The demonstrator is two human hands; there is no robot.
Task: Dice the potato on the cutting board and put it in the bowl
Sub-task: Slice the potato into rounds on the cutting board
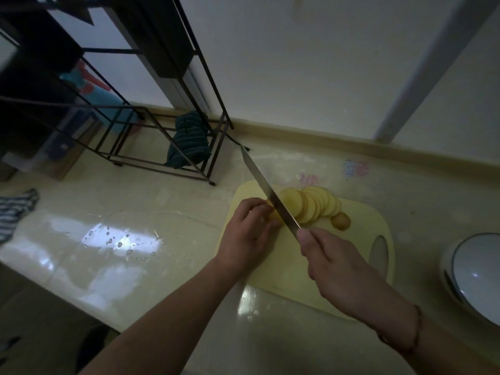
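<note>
A pale yellow cutting board point(286, 269) lies on the counter. Several round potato slices point(316, 205) lean in a row across its far part, with a small end piece point(341, 221) at the right. The uncut rest of the potato point(273, 213) sits at the row's left end, mostly hidden under my left hand point(247, 231), whose curled fingers hold it. My right hand point(341, 272) grips the handle of a long knife point(267, 189). The blade lies across the potato, its tip pointing away to the upper left. A white bowl point(472, 276) stands at the right edge.
A black wire rack point(162, 109) stands at the back left with a dark striped cloth point(189, 140) beneath it. Another striped cloth point(15, 212) lies at the far left. Water drops point(121, 239) glisten on the counter left of the board. A wall runs behind.
</note>
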